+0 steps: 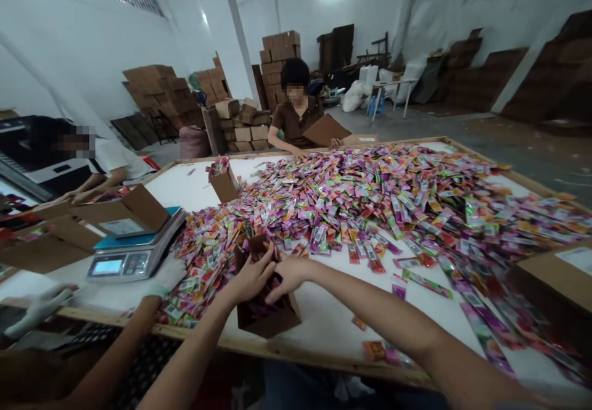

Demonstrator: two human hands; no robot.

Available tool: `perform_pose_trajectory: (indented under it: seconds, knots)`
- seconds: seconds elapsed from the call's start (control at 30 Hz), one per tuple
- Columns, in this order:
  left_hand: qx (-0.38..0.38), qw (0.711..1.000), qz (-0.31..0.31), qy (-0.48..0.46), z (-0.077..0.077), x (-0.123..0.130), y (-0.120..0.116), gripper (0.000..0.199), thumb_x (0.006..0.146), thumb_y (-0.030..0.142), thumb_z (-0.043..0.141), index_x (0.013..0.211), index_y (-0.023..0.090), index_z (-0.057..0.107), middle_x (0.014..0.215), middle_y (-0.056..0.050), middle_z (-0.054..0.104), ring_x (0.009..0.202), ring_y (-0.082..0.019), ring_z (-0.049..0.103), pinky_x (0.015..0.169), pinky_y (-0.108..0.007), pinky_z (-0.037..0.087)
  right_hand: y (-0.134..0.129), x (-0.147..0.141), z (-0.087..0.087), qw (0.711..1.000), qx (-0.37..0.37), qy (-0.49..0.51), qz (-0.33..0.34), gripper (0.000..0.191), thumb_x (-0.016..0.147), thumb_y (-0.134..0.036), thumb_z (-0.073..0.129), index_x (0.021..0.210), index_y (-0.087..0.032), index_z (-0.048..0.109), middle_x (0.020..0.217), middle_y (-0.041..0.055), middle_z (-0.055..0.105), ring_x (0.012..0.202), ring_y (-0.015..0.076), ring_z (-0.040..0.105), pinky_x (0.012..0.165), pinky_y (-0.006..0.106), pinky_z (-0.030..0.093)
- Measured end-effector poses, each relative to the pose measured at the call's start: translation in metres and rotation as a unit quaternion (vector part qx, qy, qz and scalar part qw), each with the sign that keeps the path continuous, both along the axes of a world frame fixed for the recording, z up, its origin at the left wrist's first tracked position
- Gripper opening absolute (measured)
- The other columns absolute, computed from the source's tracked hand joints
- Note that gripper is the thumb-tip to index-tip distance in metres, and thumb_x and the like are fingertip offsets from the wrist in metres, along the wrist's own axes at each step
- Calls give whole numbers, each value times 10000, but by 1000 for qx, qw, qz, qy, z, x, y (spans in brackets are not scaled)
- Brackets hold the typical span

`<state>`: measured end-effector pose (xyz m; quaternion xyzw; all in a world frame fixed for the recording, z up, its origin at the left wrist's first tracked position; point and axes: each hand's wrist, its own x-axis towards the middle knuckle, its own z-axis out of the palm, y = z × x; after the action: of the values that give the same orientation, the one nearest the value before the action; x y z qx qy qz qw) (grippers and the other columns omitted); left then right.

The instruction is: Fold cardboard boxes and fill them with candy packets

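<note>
A small open cardboard box stands near the table's front edge, with slim packets inside it. My left hand reaches over its left side, fingers bent around packets at the mouth. From the right, my right hand dips into the same opening, its thumb and fingers closed on packets; the fingertips are partly hidden. Both hands nearly meet above the box. Behind and beside it spreads a large heap of small colourful packets, mostly purple, pink, green and orange.
On the left, a digital scale carries an open carton. A neighbour's gloved hand rests beside it. Another filled box stands farther back. Across the table, a person holds cardboard. A carton sits at right.
</note>
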<state>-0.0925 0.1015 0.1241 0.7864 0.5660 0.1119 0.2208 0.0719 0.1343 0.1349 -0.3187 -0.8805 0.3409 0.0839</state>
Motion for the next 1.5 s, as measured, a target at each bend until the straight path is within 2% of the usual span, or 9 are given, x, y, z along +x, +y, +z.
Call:
perform_pose_trajectory:
  seconds: [0.1,0.27,0.37,0.53,0.67,0.87,1.07,1.27,1.5]
  knots:
    - [19,992,-8,123,-10,10,-16,535,884,457,388,1347,207,490,1425,-168,440,1339,-310,383,1116,-608,94,14,50,-15,982,-134,132,14,733,698,-535,712,1339,-246,506,1373,103,504,1173,247,551,924,336,470]
    - [36,991,40,121,18,4,-30,540,843,449,482,1345,251,489,1429,-137,460,1369,-399,294,1050,-720,86,34,123,-49,909,-85,20,-407,508,907,-352,493,1397,-234,426,1330,132,530,1173,257,544,939,420,452]
    - [225,955,193,-17,30,5,-56,495,883,466,411,1319,243,486,1343,-136,551,1293,-324,434,1060,-597,278,26,148,-83,853,-35,-118,-507,560,883,-312,517,1406,-141,409,1398,242,418,1289,409,383,943,617,360]
    - [352,903,235,68,-27,45,-112,618,772,491,588,1316,219,479,1242,-169,588,1211,-401,446,1051,-657,189,3,172,-125,837,67,-242,-486,403,937,-230,404,1301,-162,561,1319,198,512,1265,335,410,961,460,376]
    - [354,905,191,139,-67,36,-103,397,782,279,582,1175,254,637,1109,-126,681,1115,-371,521,1071,-628,126,6,175,-106,832,100,-237,-492,399,938,-203,350,1215,-153,633,1291,191,535,1226,376,414,964,515,321]
    - [302,933,149,125,-57,-8,-72,429,777,244,590,1203,288,598,1080,-88,679,1098,-323,540,1074,-591,188,6,92,-15,915,216,-35,-339,352,939,-225,375,1155,-205,652,1093,123,622,1029,264,532,904,399,372]
    - [475,840,249,-86,-32,1,-78,498,813,397,589,1236,175,445,1080,-139,572,1041,-276,545,900,-446,455,3,-7,29,947,314,24,-61,330,893,-176,508,1208,-212,600,1219,125,566,1189,268,445,1044,495,241]
    - [182,966,156,97,-1,8,-48,541,762,493,595,1214,197,570,1247,-168,604,1139,-347,553,1050,-634,250,37,55,0,937,131,-46,-320,381,921,-295,490,1299,-270,530,1292,90,526,1176,222,498,984,370,368]
    - [129,968,94,194,6,-23,-32,435,692,429,622,1044,183,692,1279,-172,601,1187,-366,524,1089,-646,151,4,155,-91,854,56,-191,-480,311,871,-118,484,1145,-93,630,1190,263,563,1186,402,485,875,533,422]
